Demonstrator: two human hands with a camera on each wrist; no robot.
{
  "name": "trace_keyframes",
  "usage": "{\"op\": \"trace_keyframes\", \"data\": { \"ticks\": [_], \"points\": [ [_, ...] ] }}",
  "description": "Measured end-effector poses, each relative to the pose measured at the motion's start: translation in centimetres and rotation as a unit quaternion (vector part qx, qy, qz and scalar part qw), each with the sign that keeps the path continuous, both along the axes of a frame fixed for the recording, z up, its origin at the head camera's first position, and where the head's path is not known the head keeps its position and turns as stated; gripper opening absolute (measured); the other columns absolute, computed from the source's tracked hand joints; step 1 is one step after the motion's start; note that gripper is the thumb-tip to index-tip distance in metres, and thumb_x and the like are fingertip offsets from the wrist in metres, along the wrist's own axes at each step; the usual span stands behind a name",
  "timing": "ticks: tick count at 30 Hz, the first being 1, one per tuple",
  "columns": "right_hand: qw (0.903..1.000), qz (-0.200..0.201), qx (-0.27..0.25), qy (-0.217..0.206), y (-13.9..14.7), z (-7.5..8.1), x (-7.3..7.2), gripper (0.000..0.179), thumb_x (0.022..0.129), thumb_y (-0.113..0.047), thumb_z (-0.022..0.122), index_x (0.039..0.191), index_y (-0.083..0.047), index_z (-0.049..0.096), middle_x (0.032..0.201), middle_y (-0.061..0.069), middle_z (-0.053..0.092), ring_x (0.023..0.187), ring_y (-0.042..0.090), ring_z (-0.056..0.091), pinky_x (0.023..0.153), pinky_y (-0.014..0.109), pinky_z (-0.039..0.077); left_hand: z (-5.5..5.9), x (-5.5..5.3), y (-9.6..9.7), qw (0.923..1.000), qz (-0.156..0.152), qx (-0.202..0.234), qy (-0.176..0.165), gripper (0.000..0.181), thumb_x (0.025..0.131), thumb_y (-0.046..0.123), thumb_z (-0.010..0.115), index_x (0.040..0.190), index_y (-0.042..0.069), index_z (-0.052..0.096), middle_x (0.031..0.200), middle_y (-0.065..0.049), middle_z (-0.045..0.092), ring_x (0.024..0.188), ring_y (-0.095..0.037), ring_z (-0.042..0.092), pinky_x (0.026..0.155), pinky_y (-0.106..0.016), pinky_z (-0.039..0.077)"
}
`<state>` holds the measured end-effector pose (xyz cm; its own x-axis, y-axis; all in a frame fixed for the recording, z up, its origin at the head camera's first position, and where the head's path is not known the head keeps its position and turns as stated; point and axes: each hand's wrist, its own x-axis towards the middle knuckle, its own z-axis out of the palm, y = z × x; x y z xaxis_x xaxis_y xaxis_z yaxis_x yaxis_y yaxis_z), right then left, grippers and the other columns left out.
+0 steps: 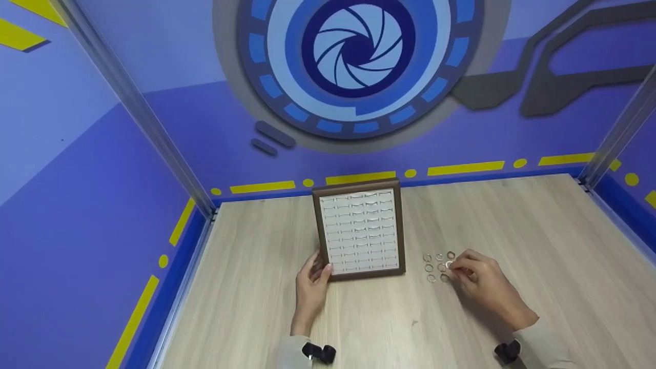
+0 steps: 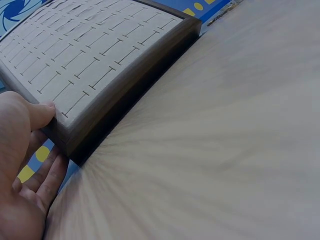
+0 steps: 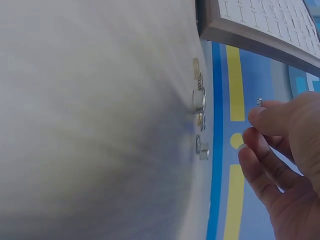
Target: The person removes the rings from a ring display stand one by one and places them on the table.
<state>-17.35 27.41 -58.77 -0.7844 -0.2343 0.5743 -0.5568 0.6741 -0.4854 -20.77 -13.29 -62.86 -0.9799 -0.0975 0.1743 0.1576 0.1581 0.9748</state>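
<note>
A ring display board [image 1: 363,230] with a brown frame and a white slotted pad stands tilted back on the table. Some slots in its upper middle columns hold shiny rings. My left hand [image 1: 311,289] grips the board's lower left corner, thumb [image 2: 42,114] on the front and fingers behind. At the right, my right hand [image 1: 484,279] pinches a small ring [image 3: 259,102] between thumb and index finger, just above the table. Several loose rings [image 1: 429,268] lie in rough rows to the left of that hand, and seen edge-on in the right wrist view.
The wooden table [image 1: 246,287] meets a blue-purple back wall [image 1: 179,138] with yellow marks. Metal posts [image 1: 138,107] stand at the corners. Black straps [image 1: 319,352] sit over both sleeves.
</note>
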Motion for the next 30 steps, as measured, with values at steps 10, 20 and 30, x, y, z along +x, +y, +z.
{"op": "trace_keyframes", "data": {
  "ticks": [10, 20, 30],
  "points": [
    [0.9985, 0.004, 0.021, -0.05, 0.9, -0.7, 0.6, 0.024, 0.081, 0.012, 0.086, 0.089, -0.01, 0.081, 0.087, -0.007, 0.068, 0.072, -0.001, 0.054, 0.057, 0.017, 0.05, 0.1, 0.2, -0.2, 0.9998, 0.002, -0.017, -0.006, 0.057, 0.104, 0.013, 0.071, 0.156, 0.001, 0.051, 0.147, -0.021, 0.063, 0.136, -0.035, 0.062, 0.112, -0.037, 0.057],
    [0.9895, -0.035, 0.062, -0.126, 1.2, -0.6, 0.6, 0.024, 0.082, 0.011, 0.081, 0.09, -0.012, 0.082, 0.084, -0.008, 0.066, 0.071, 0.0, 0.052, 0.058, 0.02, 0.05, 0.0, 0.3, -0.3, 1.0, 0.001, -0.004, -0.003, 0.058, 0.104, 0.016, 0.072, 0.155, -0.002, 0.05, 0.148, -0.024, 0.061, 0.136, -0.037, 0.061, 0.113, -0.038, 0.056],
    [0.9854, -0.043, 0.079, -0.144, 1.4, -0.6, 0.3, 0.023, 0.083, 0.011, 0.077, 0.088, -0.011, 0.082, 0.08, -0.009, 0.064, 0.068, 0.001, 0.05, 0.056, 0.019, 0.047, 0.1, 0.2, -0.1, 1.0, 0.001, 0.001, -0.004, 0.056, 0.103, 0.013, 0.072, 0.154, 0.002, 0.053, 0.146, -0.021, 0.063, 0.136, -0.035, 0.062, 0.113, -0.037, 0.056]
  ]
}}
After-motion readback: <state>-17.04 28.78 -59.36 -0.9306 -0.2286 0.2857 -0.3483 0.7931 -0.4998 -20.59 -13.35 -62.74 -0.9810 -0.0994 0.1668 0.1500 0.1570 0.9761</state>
